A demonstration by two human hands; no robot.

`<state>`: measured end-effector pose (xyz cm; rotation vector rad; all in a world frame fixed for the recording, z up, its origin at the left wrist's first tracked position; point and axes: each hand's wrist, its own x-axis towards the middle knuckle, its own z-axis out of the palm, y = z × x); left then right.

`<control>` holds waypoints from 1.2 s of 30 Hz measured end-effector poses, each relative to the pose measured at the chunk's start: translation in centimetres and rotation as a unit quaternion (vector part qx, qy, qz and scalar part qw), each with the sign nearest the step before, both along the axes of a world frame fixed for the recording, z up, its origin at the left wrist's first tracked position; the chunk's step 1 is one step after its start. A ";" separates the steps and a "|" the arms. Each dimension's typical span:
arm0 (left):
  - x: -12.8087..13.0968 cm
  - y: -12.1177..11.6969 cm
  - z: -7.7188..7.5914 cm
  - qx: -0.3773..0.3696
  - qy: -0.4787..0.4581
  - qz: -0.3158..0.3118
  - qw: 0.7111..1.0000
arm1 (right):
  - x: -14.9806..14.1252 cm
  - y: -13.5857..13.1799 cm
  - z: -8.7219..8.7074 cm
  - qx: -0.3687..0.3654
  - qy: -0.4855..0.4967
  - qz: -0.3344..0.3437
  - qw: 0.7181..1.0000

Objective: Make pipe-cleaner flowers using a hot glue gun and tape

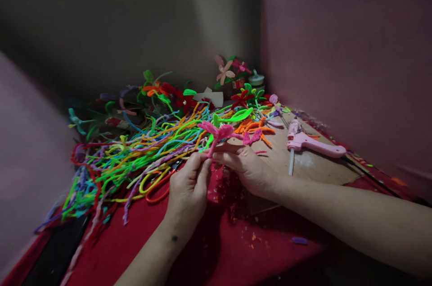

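Observation:
Both hands meet over the red cloth, pinching a pink pipe-cleaner flower [221, 132] by its lower end. My left hand [189, 183] is closed, thumb and fingertips on the flower's base. Closed beside it, my right hand [249, 167] presses its fingertips against the same base from the right. The flower's fuzzy petals spread upward above the fingertips. Another pink petal piece [252, 137] shows just beyond the right hand; whether it joins the flower I cannot tell. Red-handled scissors [161, 188] lie left of my left hand, partly under pipe cleaners.
A heap of colourful pipe cleaners [148, 142] covers the left. On a cardboard sheet [313, 170] at right rests a pink glue gun [315, 144]. Finished flowers [225, 72] and a lidded jar [256, 79] stand at the back by the walls. A black flat object [57, 250] lies front left.

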<state>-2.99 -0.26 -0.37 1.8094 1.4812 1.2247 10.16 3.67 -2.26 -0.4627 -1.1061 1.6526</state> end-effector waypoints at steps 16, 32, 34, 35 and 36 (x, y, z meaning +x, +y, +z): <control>0.0 0.4 1.3 -0.280 -0.369 -0.157 0.872 | -0.1 0.3 -0.4 -0.006 0.041 0.057 0.997; -0.4 0.2 -0.7 0.140 0.221 0.051 0.964 | -0.1 -0.2 0.3 0.010 -0.018 -0.036 0.999; -0.3 0.2 -0.7 0.139 0.210 0.062 0.966 | 0.0 -0.3 0.7 0.015 -0.031 -0.043 0.998; -0.3 0.2 -0.7 0.140 0.212 0.066 0.965 | 0.1 -0.4 0.9 0.017 -0.033 -0.046 0.998; -0.3 0.2 -0.8 0.143 0.218 0.065 0.963 | 0.1 -0.5 0.9 0.021 -0.035 -0.049 0.998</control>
